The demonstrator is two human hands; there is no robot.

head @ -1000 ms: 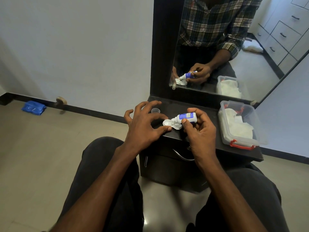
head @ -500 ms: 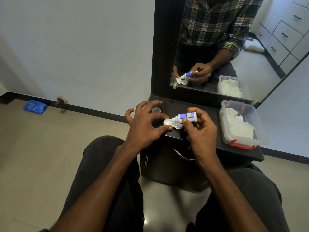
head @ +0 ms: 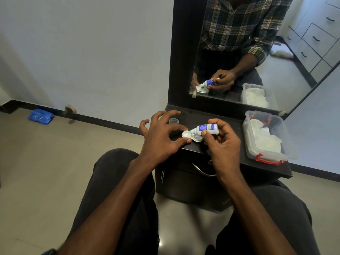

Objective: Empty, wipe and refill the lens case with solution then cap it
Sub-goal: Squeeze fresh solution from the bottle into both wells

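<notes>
Dark and glossy, the small dressing unit's top (head: pixel 220 118) stands against a mirror (head: pixel 257 52), and the work goes on near its front left corner. The lens case (head: pixel 188 135), white with two round wells, lies close to the front edge. The left hand (head: pixel 161 137) steadies it, thumb and forefinger tips touching the rim of the left well, the other fingers spread and arched above the top, gripping nothing. The right hand (head: pixel 220 142) grasps the solution bottle (head: pixel 205 129) between thumb and fingers, tipped almost flat, its nozzle pointing left and down over the case where the two wells meet.

A small clear cap (head: pixel 173 120) sits just behind the left hand, towards the back edge. At the right end of the top stands a clear plastic box (head: pixel 265 153) with a red latch, holding white tissues (head: pixel 263 137).

By the look of it the refill step is in hand, with emptying and wiping done. Whether liquid lies in either well cannot be told from here. The next move calls for a gentle squeeze with the nozzle held over one well, the case kept flat, then the same for the other before the lids go on. Too hard a squeeze would probably flood the shallow wells.
</notes>
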